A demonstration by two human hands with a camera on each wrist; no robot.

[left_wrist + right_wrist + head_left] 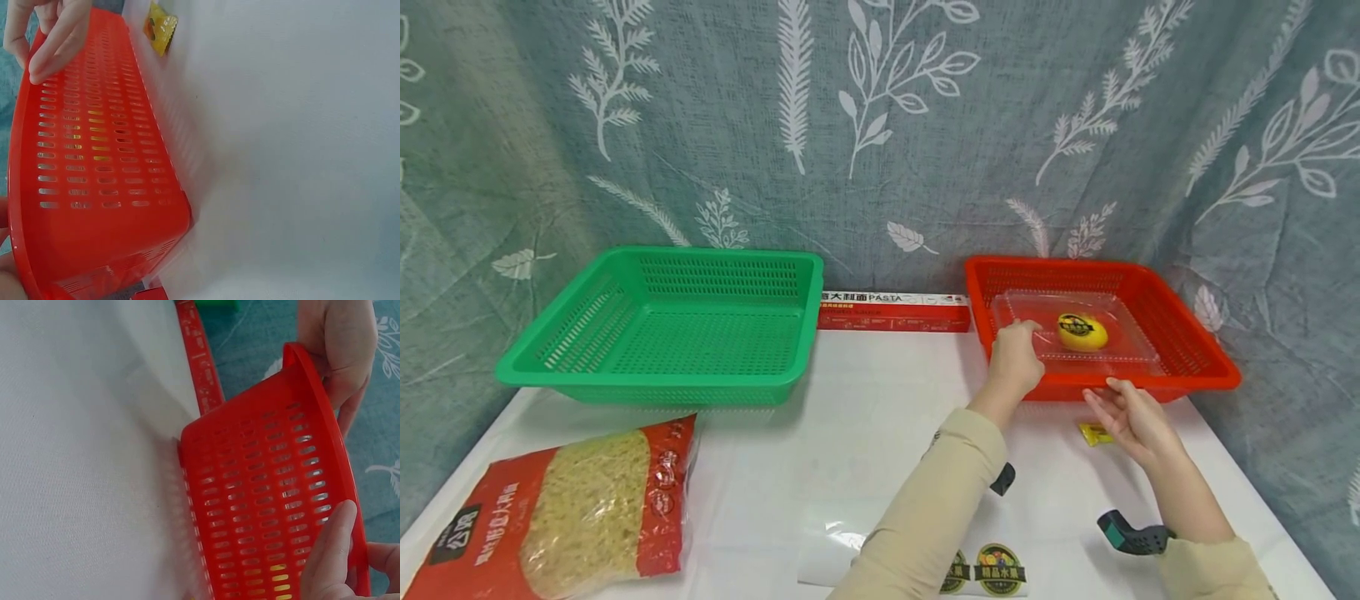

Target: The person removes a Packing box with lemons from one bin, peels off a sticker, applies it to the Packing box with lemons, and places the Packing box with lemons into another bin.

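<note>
A clear plastic box (1120,321) lies inside the red basket (1213,367). A yellow fruit (1086,337) shows through its lid, overlapped by a round black-and-gold sticker. My left hand (1017,360) reaches over the basket's left front corner, its curled fingers at the box's left edge; in the right wrist view, part of this left hand (344,344) is hidden behind the rim. My right hand (1138,423) pinches the front rim, thumb and fingers on either side of the wall, as the right wrist view shows. A small yellow packet (1096,433) lies beside it on the table.
A green basket (658,387) stands at the back left. Between the baskets lies a red pasta box (891,315) against the curtain. A red bag of pasta (587,504) is at the front left. A sticker sheet (1000,571) lies at the front, partly under the left sleeve.
</note>
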